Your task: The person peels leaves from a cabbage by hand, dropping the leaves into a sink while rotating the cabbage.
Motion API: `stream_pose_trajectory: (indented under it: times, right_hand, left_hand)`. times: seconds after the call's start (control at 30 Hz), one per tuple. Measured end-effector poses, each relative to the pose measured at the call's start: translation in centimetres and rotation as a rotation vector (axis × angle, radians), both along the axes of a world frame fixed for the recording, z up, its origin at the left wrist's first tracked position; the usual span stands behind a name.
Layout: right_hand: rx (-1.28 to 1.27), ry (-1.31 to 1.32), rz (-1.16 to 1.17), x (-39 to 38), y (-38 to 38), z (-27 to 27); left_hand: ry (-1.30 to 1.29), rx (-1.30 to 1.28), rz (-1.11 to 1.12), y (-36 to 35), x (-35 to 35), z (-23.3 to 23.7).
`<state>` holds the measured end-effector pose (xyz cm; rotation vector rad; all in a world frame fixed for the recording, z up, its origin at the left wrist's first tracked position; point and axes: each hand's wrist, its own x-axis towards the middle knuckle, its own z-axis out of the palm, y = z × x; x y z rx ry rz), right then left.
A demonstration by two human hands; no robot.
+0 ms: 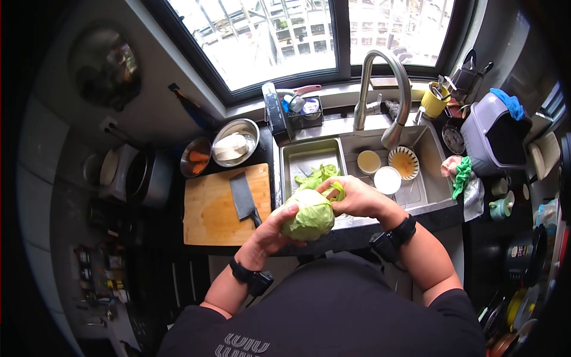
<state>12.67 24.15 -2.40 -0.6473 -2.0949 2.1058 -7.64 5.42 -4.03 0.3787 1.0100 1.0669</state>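
A round, pale green cabbage (310, 215) is held in front of my body at the sink's near edge. My left hand (275, 231) cups it from the left and below, fingers wrapped against its side. At its upper right, my right hand (355, 197) pinches a loose cabbage leaf (338, 190) that still touches the head. Just beyond, torn green leaves (319, 175) lie in the metal tray (288, 156) on the sink's left side. To the left, a cleaver (242, 193) rests on the wooden cutting board (205, 205).
Bowls stand in the sink (437, 189) below the curved faucet (383, 55). Behind the board are a metal bowl (254, 143) with a white block and a bowl of carrot pieces (198, 159). A grey bin (476, 134) and cloths (461, 178) sit at the right.
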Motion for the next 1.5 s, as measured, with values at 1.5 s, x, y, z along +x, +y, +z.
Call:
stream_pose_trajectory:
  times: [1.5]
  right_hand:
    - [0.654, 0.373, -0.494, -3.7, -5.0, 0.8]
  left_hand:
    - [-0.413, 0.158, 0.316, 2.0, 0.4, 0.7]
